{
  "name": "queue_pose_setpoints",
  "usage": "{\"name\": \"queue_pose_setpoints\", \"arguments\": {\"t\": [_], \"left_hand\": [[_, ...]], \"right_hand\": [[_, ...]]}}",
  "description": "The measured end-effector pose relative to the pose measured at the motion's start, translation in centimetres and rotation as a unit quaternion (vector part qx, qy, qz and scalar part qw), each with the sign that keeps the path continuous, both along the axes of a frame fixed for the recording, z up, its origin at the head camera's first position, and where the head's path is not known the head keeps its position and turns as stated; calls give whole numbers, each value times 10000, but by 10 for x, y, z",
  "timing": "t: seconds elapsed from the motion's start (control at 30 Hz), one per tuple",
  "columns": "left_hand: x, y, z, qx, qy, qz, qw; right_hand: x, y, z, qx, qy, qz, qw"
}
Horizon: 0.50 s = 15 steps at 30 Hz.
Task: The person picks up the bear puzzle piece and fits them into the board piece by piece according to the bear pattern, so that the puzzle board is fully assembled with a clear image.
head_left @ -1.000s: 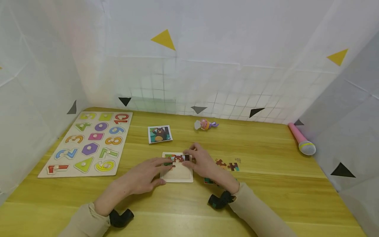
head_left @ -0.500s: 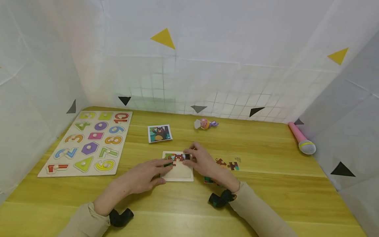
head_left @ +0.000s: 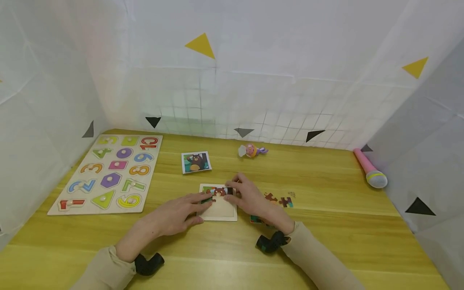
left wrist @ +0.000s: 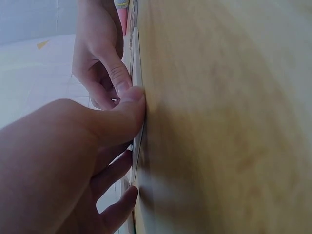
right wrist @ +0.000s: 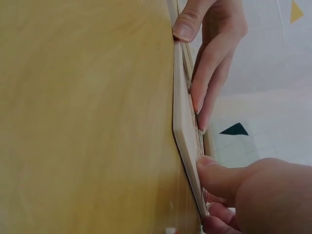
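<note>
While fingers [head_left: 201,197] touch both sides, the puzzle tray [head_left: 222,212] lies between them.

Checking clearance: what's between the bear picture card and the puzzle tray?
Bare tabletop only: the head view shows an unobstructed gap separating the bear picture card from the puzzle tray.

Makeshift booth [head_left: 50,88], white sheet walls [head_left: 272,44] (yellow and dark triangles [head_left: 203,46]), wood-grain table [head_left: 326,177]

Slight head-view shift
The square, pale wooden puzzle tray [head_left: 222,211] appears a touch higher than a second ago.
</note>
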<state>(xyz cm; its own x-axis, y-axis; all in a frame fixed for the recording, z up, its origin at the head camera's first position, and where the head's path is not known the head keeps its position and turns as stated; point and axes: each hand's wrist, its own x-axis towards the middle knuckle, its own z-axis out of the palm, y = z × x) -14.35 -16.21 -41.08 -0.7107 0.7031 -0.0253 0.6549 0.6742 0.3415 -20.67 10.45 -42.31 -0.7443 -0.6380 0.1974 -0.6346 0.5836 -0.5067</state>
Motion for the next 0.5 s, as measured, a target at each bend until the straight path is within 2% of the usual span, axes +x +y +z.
{"name": "queue_pose_setpoints", "arguments": {"t": [0.13,0.27,0.37,0.5], "left_hand": [[-1,0,0,-7,-17,12,10000],[-1,1,0,47,4,-36,10000],[-1,1,0,62,8,-49,10000],[0,1,0,70,-20,-25,10000]], "right_hand": [[-1,2,0,-85,0,73,9999],[0,10,1,-286,-312,189,9989],[1,21,5,-353,-536,87,9979],[1,42,7,-423,-447,-38,9981]]}}
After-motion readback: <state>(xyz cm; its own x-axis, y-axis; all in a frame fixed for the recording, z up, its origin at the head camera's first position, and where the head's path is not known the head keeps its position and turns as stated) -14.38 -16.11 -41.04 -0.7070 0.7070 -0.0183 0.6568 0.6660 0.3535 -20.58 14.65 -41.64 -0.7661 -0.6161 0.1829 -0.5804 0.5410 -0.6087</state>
